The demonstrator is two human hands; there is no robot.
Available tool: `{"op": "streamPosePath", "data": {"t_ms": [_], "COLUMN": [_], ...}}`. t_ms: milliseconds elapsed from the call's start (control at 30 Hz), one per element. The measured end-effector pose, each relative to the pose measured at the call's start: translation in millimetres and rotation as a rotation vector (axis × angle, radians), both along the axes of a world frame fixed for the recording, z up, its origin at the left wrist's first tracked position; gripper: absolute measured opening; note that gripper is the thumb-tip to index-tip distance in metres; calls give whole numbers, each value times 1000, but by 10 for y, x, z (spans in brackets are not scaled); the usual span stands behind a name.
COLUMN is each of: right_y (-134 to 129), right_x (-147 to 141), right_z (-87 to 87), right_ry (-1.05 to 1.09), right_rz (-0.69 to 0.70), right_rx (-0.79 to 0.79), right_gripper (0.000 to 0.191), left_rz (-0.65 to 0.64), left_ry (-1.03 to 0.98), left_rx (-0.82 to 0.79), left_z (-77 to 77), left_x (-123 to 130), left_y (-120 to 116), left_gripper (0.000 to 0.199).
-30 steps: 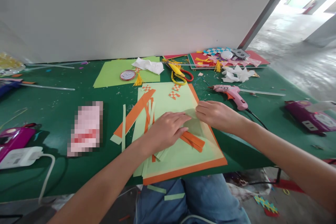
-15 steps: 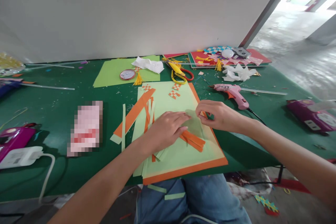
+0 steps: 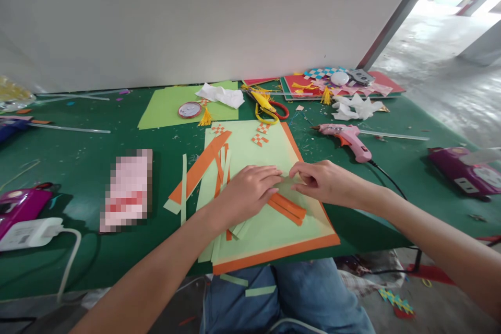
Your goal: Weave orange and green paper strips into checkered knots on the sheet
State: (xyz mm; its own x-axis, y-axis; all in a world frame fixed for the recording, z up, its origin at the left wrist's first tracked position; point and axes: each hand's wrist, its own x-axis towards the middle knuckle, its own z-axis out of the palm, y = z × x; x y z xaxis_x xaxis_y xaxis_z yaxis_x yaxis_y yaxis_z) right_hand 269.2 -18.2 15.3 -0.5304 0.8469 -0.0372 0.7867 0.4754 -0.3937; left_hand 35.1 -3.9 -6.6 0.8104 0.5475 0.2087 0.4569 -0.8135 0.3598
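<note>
My left hand (image 3: 250, 188) is over the pale green sheet (image 3: 270, 240), its fingers together and its thumb against the folded orange paper strips (image 3: 287, 207). The strips stick out to the lower right from under it; their other end is hidden. My right hand (image 3: 321, 180) is just right of the left fingertips, fingers curled, with a gap between thumb and index finger and nothing visible in it. More orange and pale green paper strips (image 3: 203, 167) lie left of my left hand. Small orange-and-white checkered pieces (image 3: 260, 140) rest near the sheet's far edge.
A pink glue gun (image 3: 350, 141) with a clear stick lies to the right. Yellow-and-red scissors (image 3: 266, 107) and white tissue (image 3: 221, 95) sit behind the sheet. At left are a pixelated pink object (image 3: 127, 188) and a white plug (image 3: 31, 235). A purple device (image 3: 465, 169) stands far right.
My right hand has moved slightly down and left, and its thumb and index finger have parted. My left hand and the orange strips have hardly moved.
</note>
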Motion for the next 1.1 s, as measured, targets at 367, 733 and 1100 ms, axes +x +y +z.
{"op": "streamPosePath", "data": {"t_ms": [367,733,1100], "right_y": [-21,-12,-17], "right_x": [-15,-66,-6], "right_z": [-104,-185,-137], "right_ry": [-207,-89,-95], "right_rz": [41,36,26], "right_rx": [268,250,232], "right_gripper": [30,17,23], "left_rz": [-5,-3,-5], "left_ry": [-8,-26,-29], "left_rx": [15,19,29], "left_z": [-13,-19,-38], "left_x": [10,8,5], "left_y": [10,17,10], "left_gripper": [31,30,31]}}
